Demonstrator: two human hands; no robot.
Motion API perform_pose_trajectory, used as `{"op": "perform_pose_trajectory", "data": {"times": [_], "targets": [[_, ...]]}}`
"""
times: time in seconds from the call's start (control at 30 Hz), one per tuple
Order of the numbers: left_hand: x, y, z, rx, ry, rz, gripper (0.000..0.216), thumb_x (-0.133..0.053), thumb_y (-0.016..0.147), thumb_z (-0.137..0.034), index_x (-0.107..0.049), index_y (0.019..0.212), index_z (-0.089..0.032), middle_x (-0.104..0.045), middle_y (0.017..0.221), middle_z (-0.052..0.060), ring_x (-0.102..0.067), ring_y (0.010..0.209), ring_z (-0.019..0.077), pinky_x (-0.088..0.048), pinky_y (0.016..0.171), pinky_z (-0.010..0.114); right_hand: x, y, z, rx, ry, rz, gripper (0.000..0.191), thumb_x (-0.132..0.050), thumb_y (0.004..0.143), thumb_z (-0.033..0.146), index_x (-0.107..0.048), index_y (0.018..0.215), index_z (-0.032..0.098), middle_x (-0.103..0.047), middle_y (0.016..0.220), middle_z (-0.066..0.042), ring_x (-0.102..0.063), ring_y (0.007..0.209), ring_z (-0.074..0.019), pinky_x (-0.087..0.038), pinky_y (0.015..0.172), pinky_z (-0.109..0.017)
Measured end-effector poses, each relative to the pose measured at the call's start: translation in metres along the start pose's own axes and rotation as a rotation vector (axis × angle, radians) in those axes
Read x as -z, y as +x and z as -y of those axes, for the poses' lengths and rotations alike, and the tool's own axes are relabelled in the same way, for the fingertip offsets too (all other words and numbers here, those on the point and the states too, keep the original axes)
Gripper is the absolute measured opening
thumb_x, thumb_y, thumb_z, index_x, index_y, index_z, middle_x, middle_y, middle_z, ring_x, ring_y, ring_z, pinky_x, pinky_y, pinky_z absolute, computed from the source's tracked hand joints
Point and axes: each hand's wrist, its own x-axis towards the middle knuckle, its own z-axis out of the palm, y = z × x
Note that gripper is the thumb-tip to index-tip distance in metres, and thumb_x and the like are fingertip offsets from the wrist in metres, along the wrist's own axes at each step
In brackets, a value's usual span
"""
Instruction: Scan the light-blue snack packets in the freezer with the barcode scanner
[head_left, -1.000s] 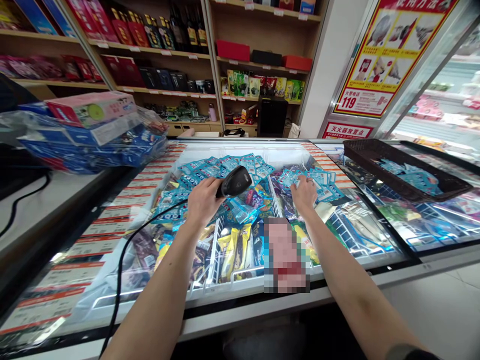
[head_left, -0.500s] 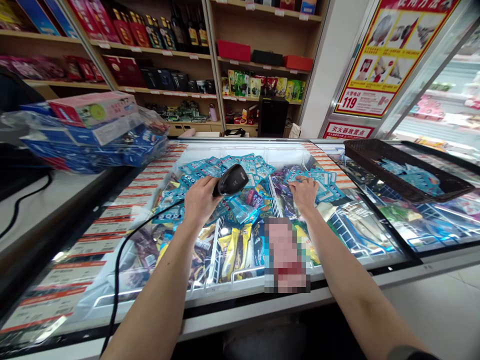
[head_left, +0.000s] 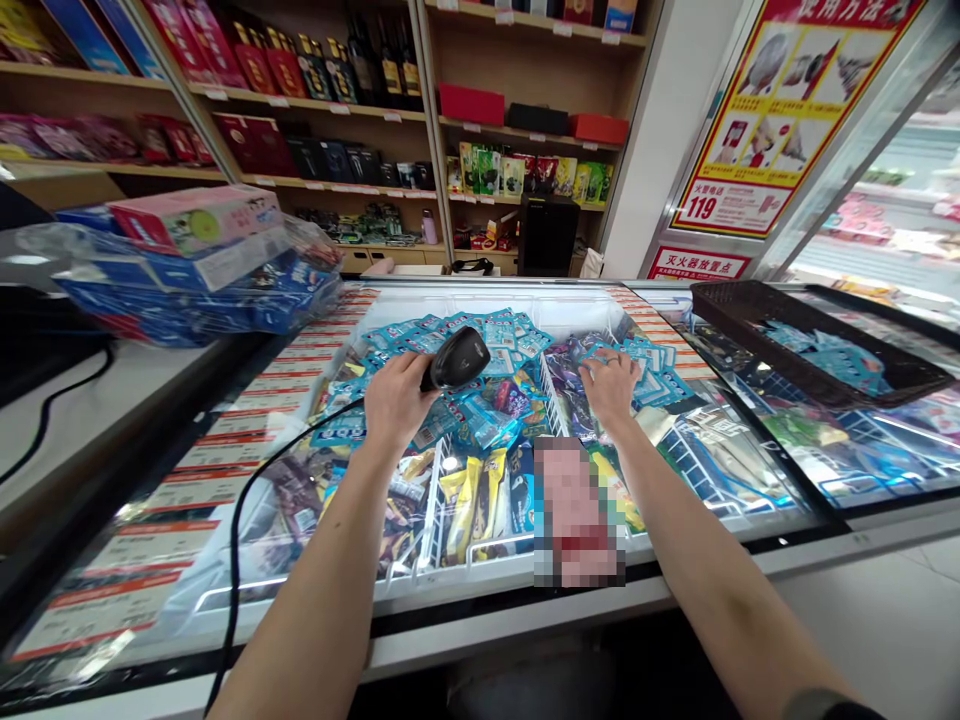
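Observation:
My left hand [head_left: 397, 400] is wrapped round the handle of a black barcode scanner [head_left: 463, 358], whose head points to the right. Its black cable [head_left: 247, 490] runs down the left side. Under and behind the scanner, many flat light-blue packets [head_left: 514, 335] lie spread on the glass top of a chest freezer. My right hand [head_left: 611, 385] rests palm down with fingers apart, its fingertips on a smaller spread of the same packets [head_left: 660, 375]. A pixelated pink object [head_left: 576, 510] lies on the glass near the front edge, between my forearms.
Below the glass, white wire baskets hold wrapped ice creams [head_left: 465, 510]. A brown basket [head_left: 750, 345] with more blue packets stands at right. Plastic-wrapped boxes [head_left: 195, 260] are stacked at left. Price labels [head_left: 270, 400] line the freezer's side. Stocked shelves [head_left: 315, 95] stand behind.
The scanner and my left hand have shifted very slightly left. My right hand stays on the right-hand packets, its fingers slightly moved. The camera view has shifted a little.

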Motion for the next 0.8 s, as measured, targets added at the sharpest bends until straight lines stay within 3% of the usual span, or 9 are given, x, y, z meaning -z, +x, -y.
{"op": "perform_pose_trajectory", "data": {"times": [0.2,0.3,0.43,0.57,0.7,0.8], "targets": [[0.001,0.000,0.002,-0.009,0.017,-0.020,0.033,-0.060,0.076,-0.027,-0.058,0.109,-0.021,-0.062,0.097,0.007,-0.056,0.096,0.0259,-0.041,0.076,0.033,-0.014,0.008,0.035,0.167,0.282,0.237,0.032,-0.045,0.090,0.040,-0.071,0.095,0.023,-0.067,0.094,-0.006,-0.056,0.090,-0.0198,-0.036,0.084,-0.031],[0.001,0.000,0.004,-0.007,0.015,-0.018,0.033,-0.061,0.076,-0.028,-0.058,0.108,-0.021,-0.062,0.097,0.007,-0.056,0.096,0.0261,-0.041,0.076,0.033,-0.022,0.017,0.052,0.188,0.339,0.332,0.033,-0.048,0.087,0.047,-0.072,0.092,0.024,-0.068,0.092,-0.004,-0.059,0.087,-0.0188,-0.039,0.079,-0.029],[0.001,0.000,0.004,-0.003,0.000,-0.016,0.032,-0.059,0.078,-0.028,-0.058,0.109,-0.021,-0.062,0.097,0.008,-0.056,0.097,0.0263,-0.041,0.076,0.034,-0.027,0.029,0.074,0.127,0.326,0.449,0.041,-0.051,0.080,0.061,-0.072,0.091,0.027,-0.069,0.091,-0.003,-0.060,0.090,-0.0209,-0.040,0.079,-0.030],[0.001,0.000,0.005,-0.008,0.002,-0.027,0.032,-0.059,0.078,-0.028,-0.057,0.109,-0.021,-0.062,0.097,0.007,-0.056,0.096,0.0261,-0.041,0.075,0.034,-0.031,0.036,0.092,0.030,0.289,0.448,0.054,-0.054,0.070,0.072,-0.070,0.093,0.026,-0.068,0.095,-0.005,-0.058,0.095,-0.0246,-0.039,0.083,-0.036],[0.000,0.000,0.005,-0.018,0.014,-0.018,0.033,-0.061,0.077,-0.028,-0.057,0.109,-0.021,-0.062,0.096,0.007,-0.056,0.096,0.0263,-0.041,0.075,0.034,-0.037,0.040,0.100,-0.056,0.280,0.482,0.052,-0.068,0.060,0.064,-0.068,0.094,0.025,-0.066,0.102,-0.005,-0.055,0.100,-0.0255,-0.035,0.090,-0.043],[0.000,0.000,0.004,-0.021,0.019,-0.009,0.034,-0.062,0.076,-0.028,-0.057,0.109,-0.021,-0.061,0.095,0.007,-0.056,0.096,0.0269,-0.042,0.075,0.034,-0.039,0.042,0.099,-0.097,0.293,0.530,0.045,-0.071,0.061,0.057,-0.067,0.091,0.024,-0.067,0.096,-0.003,-0.055,0.098,-0.0240,-0.033,0.091,-0.043]]}}
